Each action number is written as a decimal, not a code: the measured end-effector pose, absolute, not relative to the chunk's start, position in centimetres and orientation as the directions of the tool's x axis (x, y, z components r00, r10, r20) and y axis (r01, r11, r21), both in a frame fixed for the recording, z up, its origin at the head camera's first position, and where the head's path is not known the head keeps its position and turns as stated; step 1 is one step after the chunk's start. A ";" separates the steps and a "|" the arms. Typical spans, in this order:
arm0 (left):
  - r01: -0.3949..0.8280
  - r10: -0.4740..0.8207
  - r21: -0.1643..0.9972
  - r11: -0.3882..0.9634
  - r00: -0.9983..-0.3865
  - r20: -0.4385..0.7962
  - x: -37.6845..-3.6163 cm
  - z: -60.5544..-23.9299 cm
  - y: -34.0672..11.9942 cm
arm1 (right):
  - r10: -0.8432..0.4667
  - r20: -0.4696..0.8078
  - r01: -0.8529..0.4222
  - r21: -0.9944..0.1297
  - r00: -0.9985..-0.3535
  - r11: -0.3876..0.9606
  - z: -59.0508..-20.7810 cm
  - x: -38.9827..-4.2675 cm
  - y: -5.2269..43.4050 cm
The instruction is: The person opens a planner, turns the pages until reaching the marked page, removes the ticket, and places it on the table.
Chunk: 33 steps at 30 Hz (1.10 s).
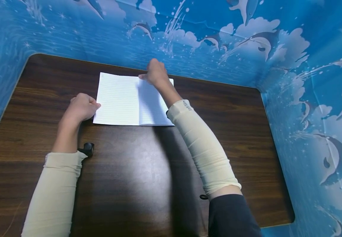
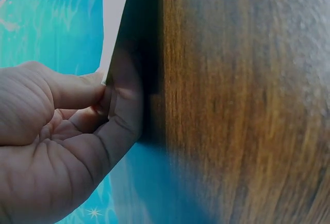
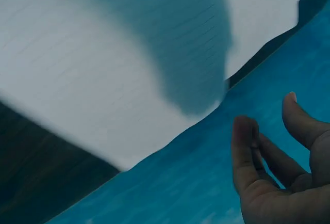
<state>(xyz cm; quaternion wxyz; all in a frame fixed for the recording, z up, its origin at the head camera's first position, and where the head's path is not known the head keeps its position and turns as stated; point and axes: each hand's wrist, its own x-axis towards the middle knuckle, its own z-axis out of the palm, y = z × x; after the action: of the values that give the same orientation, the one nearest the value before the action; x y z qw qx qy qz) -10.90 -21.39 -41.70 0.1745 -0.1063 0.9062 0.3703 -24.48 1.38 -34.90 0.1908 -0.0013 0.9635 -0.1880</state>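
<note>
An open notebook (image 1: 116,98) with ruled white pages lies near the back edge of the table. At its left edge my left hand (image 1: 81,107) pinches the paper. The left wrist view shows the thumb (image 2: 77,90) on one side of the sheet (image 2: 114,22) and curled fingers behind it, raised off the wood. My right hand (image 1: 158,73) is over the top edge of the right page, close to the centre fold. In the right wrist view its thumb (image 3: 299,121) and loosely bent fingers stand apart with nothing between them, beyond the page edge.
The dark wood table (image 1: 123,184) has rounded corners. A blue dolphin-print sheet (image 1: 188,36) rises behind it and along the right side. A small black device (image 1: 88,149) sits at the left wrist. The right arm's shadow falls across the right page and tabletop.
</note>
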 end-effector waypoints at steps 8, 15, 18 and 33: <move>-0.333 -0.062 0.633 0.699 -0.910 -0.410 -10.9 -41.7 -21.5 | 0.065 -0.394 0.172 -0.245 -0.917 0.954 -36.7 -24.9 6.1; -0.340 -0.061 0.634 0.695 -0.906 -0.418 -10.8 -41.8 -21.4 | 0.092 -0.382 0.191 -0.230 -0.920 0.954 -38.2 -24.6 7.9; -0.336 -0.056 0.636 0.694 -0.907 -0.418 -10.8 -41.8 -21.3 | 0.109 -0.386 0.211 -0.233 -0.916 0.949 -38.6 -24.5 8.2; -0.330 -0.052 0.633 0.700 -0.908 -0.415 -11.0 -42.1 -21.5 | 0.089 -0.280 0.124 -0.111 -0.956 0.986 -41.7 -24.4 8.6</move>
<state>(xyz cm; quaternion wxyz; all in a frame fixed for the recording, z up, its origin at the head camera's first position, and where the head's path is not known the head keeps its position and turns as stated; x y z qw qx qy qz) -11.01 -21.48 -42.08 0.1864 -0.1056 0.9029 0.3725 -24.37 8.62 -41.66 0.1386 0.0541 0.9868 -0.0636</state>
